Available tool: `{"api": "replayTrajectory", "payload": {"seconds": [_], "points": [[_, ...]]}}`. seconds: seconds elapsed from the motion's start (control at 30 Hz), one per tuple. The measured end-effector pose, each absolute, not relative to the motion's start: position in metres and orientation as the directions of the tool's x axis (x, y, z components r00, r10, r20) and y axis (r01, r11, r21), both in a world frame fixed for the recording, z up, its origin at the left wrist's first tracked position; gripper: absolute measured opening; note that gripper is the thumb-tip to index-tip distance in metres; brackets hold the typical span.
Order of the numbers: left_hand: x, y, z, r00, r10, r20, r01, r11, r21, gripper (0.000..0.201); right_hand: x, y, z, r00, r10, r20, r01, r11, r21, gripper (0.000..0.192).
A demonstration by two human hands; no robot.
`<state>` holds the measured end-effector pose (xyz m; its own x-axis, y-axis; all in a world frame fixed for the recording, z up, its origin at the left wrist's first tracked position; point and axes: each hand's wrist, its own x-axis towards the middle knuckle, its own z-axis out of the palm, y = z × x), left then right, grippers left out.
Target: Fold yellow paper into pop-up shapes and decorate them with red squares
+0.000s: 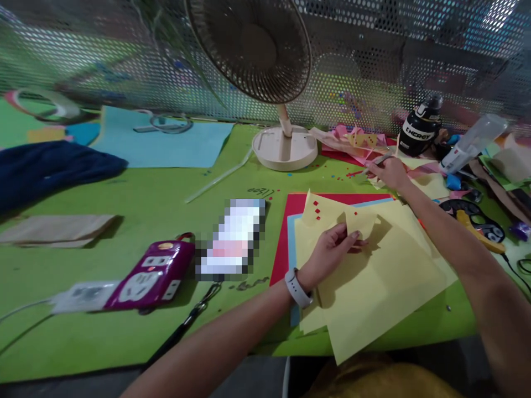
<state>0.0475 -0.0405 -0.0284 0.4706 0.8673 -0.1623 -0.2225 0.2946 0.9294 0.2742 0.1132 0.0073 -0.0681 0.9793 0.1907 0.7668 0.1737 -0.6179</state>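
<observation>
While the left hand (pixel 332 249) pinches one yellow paper cut-out (pixel 332 213), its grip closed on the lower edge, the right hand (pixel 390 172) lies on scissors (pixel 379 161) beside a heap of scraps; how far that grip closes cannot be told. Three sheets lie stacked on the green bench (pixel 136 210): red (pixel 286 243), blue (pixel 292 243), yellow (pixel 385 276). One fan (pixel 269 72) stands behind.
</observation>
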Motion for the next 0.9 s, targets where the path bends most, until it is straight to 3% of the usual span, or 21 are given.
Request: {"api": "replayTrajectory", "payload": {"seconds": [0.2,0.9], "points": [[0.046,-0.041,-0.027,0.476,0.861,-0.178,-0.197,0.302,0.933,0.047,0.26,0.125,0.0,0.043,0.954,0.298,0.664,0.196,-0.721,0.033],[0.046,-0.041,-0.032,0.478,0.861,-0.173,-0.202,0.299,0.933,0.037,0.237,0.141,-0.022,-0.064,0.943,0.327,0.804,0.242,-0.543,0.029]]}}
